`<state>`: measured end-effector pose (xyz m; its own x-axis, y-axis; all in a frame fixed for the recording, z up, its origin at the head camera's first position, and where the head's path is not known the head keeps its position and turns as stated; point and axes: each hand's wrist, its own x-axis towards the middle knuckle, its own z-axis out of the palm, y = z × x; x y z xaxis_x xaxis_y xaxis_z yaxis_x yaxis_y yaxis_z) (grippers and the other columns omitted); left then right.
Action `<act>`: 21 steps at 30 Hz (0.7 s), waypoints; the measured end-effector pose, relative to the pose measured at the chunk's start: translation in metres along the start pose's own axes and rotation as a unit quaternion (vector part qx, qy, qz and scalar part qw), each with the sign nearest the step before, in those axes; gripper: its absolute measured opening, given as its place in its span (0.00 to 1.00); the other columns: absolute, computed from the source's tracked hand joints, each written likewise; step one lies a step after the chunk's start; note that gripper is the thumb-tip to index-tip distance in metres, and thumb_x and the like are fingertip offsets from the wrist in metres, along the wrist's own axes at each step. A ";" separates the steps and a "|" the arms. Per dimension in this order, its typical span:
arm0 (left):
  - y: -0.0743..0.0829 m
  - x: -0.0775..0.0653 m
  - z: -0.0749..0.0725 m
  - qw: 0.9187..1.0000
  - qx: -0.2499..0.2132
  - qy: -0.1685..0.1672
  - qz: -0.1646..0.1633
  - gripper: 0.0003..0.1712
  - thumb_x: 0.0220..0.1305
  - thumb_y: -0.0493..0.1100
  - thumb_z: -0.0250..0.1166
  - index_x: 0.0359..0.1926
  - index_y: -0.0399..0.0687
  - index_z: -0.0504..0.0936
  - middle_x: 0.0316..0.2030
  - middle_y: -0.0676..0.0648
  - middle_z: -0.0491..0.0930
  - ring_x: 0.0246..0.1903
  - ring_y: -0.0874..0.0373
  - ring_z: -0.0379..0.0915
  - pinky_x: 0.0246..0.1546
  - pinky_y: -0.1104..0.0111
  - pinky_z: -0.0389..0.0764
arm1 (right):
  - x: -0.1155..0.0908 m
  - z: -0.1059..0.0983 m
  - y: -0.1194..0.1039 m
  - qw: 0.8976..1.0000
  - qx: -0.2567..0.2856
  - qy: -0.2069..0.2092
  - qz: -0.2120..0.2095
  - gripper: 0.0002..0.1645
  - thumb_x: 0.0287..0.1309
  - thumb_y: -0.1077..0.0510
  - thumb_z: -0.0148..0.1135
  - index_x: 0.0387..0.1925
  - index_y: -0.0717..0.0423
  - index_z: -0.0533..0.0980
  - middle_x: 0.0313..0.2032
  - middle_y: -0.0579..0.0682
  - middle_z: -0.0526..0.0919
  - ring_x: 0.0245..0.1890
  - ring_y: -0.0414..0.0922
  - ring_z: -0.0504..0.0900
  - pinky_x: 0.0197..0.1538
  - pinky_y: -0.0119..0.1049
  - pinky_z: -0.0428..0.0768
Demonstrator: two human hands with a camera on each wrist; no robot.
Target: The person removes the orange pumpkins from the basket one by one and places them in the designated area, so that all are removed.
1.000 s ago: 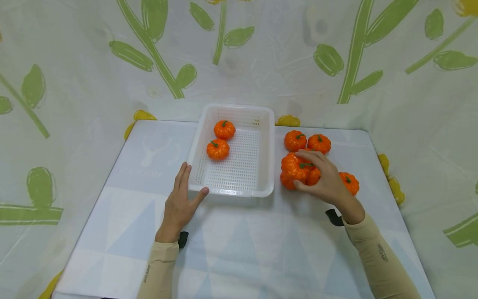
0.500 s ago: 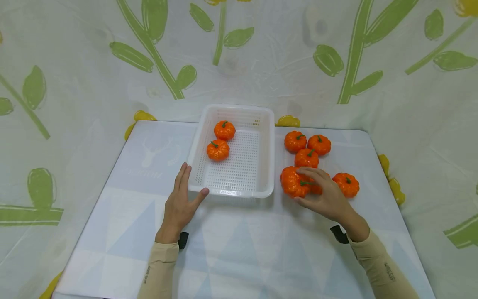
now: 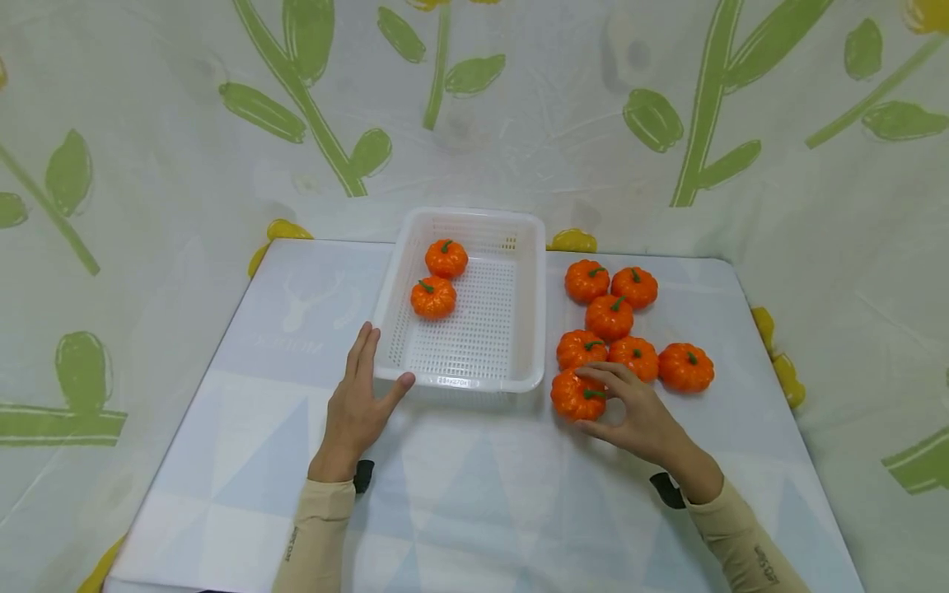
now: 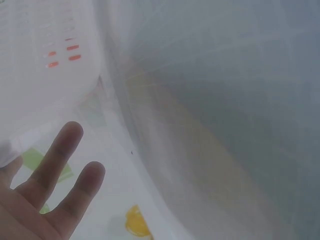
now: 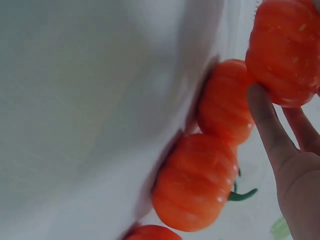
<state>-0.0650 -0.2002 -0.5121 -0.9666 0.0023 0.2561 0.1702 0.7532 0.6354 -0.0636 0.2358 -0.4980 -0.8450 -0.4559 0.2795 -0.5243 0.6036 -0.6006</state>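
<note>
My right hand (image 3: 638, 420) grips a small orange toy pumpkin (image 3: 577, 395) with a green stem, thumb and fingers on its sides. In the right wrist view the held pumpkin (image 5: 284, 52) looks raised above two others. Several more pumpkins (image 3: 609, 318) sit grouped on the table just beyond that hand. A white plastic basket (image 3: 535, 313) stands left of them, with two pumpkins (image 3: 433, 297) inside. At the basket's near left corner my left hand (image 3: 359, 412) rests against the rim, fingers straight and thumb spread.
A pale tablecloth with blue triangles covers the table (image 3: 474, 494). Behind it hangs a white curtain (image 3: 534, 107) printed with green leaves and stems. The basket's right wall stands between its inside and the grouped pumpkins.
My right hand has brought the held pumpkin toward the table's near side, away from the group. Pumpkins it covered now show. The left hand and basket stay still.
</note>
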 end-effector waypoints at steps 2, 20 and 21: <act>0.000 0.000 0.000 1.000 -0.001 -0.001 0.000 0.53 0.66 0.65 0.65 0.82 0.58 0.47 0.80 0.59 0.42 0.66 0.41 0.68 0.38 0.50 0.79 | -0.001 0.003 0.000 1.000 -0.002 -0.003 -0.001 0.47 0.40 0.53 0.86 0.65 0.46 0.75 0.64 0.47 0.73 0.47 0.41 0.78 0.46 0.42 0.84; 0.001 0.000 -0.001 1.000 -0.004 -0.001 -0.003 0.53 0.66 0.65 0.65 0.82 0.59 0.48 0.80 0.60 0.42 0.67 0.41 0.67 0.42 0.46 0.78 | -0.005 0.013 0.003 0.999 -0.048 -0.011 0.022 0.46 0.41 0.50 0.86 0.64 0.48 0.76 0.58 0.53 0.71 0.53 0.50 0.76 0.51 0.51 0.81; 0.001 0.000 -0.001 1.000 -0.005 -0.001 -0.004 0.53 0.66 0.65 0.65 0.82 0.59 0.48 0.80 0.60 0.42 0.67 0.41 0.67 0.43 0.46 0.78 | -0.005 0.014 0.003 0.998 -0.049 -0.010 0.022 0.47 0.41 0.49 0.86 0.64 0.48 0.76 0.57 0.54 0.71 0.53 0.51 0.76 0.51 0.51 0.82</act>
<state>-0.0645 -0.2003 -0.5103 -0.9684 -0.0011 0.2495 0.1652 0.7467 0.6443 -0.0597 0.2312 -0.5117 -0.8659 -0.4393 0.2391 -0.4950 0.6843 -0.5354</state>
